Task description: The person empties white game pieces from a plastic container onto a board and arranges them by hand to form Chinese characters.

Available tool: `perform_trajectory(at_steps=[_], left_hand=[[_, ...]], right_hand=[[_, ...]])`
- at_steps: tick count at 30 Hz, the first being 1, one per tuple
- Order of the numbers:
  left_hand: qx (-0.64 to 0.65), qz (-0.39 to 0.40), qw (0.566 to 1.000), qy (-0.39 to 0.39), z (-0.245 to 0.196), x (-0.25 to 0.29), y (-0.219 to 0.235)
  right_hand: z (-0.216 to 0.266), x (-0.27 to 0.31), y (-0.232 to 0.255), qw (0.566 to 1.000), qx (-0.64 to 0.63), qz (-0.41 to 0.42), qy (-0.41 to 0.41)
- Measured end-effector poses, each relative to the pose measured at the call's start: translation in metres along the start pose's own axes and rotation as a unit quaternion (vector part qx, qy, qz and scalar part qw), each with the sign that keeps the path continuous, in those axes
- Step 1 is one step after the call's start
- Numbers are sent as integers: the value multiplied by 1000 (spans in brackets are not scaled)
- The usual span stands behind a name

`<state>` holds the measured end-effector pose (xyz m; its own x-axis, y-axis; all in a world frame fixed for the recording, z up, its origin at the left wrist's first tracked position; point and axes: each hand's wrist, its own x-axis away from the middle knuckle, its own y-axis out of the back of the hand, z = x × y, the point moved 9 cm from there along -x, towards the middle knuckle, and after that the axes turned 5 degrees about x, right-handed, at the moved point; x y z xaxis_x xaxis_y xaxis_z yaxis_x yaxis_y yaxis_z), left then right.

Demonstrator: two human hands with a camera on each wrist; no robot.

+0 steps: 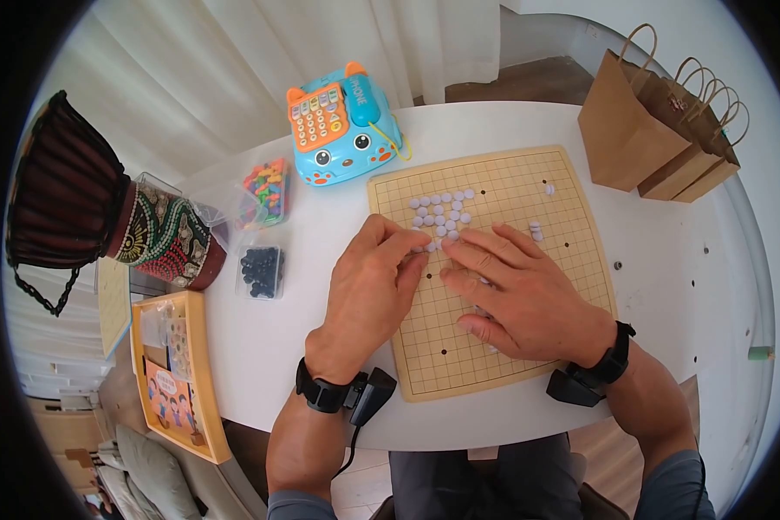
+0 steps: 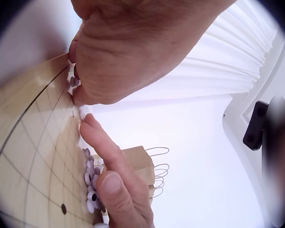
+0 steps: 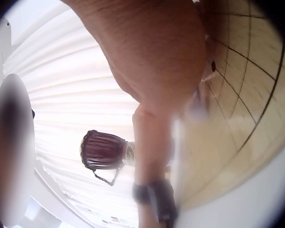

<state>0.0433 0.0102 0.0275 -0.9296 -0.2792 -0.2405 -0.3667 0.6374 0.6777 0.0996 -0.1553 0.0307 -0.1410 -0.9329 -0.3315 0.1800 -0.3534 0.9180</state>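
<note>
A wooden Go board (image 1: 433, 374) with a dark grid lies on the white table. White Go stones (image 1: 425, 211) form a cluster on its far middle part. My left hand (image 1: 366, 279) is at the near left of this cluster, its fingers and thumb bent around a white Go stone (image 2: 75, 81). Spread over the board's middle, my right hand (image 1: 529, 295) covers more white stones, some of which show between its fingers. In the left wrist view, stones (image 2: 89, 178) lie right beside the right hand's fingers. The right wrist view hides the fingertips.
A toy telephone (image 1: 347, 130) stands behind the board. To the left are a box of colourful pieces (image 1: 269, 192), a box of black stones (image 1: 261, 272), a drum (image 1: 169, 230) and a wooden tray (image 1: 219, 433). Paper bags (image 1: 628, 130) stand at the back right.
</note>
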Motion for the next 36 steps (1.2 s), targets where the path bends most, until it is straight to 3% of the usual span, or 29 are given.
perform_trajectory(at_steps=[36], left_hand=[[16,10,1000,-2,-2,0,0]], right_hand=[[-7,2,6,999,-12,-23,-18]])
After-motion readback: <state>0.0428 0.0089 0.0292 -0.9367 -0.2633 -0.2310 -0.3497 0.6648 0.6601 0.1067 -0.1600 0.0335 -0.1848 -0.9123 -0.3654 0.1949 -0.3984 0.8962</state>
